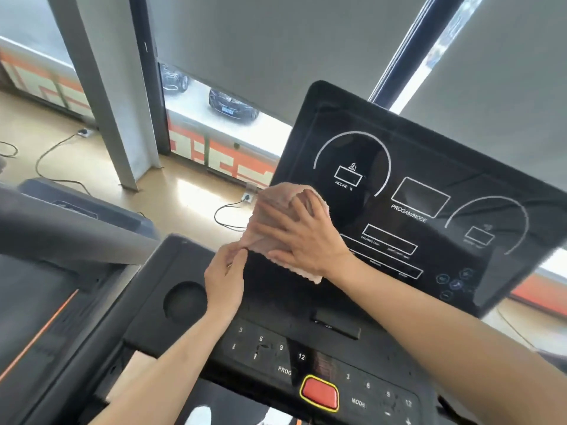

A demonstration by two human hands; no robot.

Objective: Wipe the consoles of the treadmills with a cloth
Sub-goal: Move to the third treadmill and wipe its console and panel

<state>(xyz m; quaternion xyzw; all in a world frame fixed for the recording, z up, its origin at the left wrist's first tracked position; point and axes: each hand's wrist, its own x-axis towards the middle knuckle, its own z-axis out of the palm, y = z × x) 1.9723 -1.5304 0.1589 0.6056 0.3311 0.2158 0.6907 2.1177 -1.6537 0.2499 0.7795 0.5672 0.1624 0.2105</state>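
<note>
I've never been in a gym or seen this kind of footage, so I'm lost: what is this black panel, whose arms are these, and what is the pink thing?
The camera sits on a person's head and looks down, so the two bare arms are that person's own. The black panel is a treadmill console: an unlit screen with printed dials and boxes. Below it is a control deck with number keys and a red stop button. A round cup holder is at the left. The pink thing is a cloth. The right hand presses it flat against the screen's lower left corner, while the left hand pinches the cloth's lower edge. Behind are window blinds, with parked cars visible outside.
</note>
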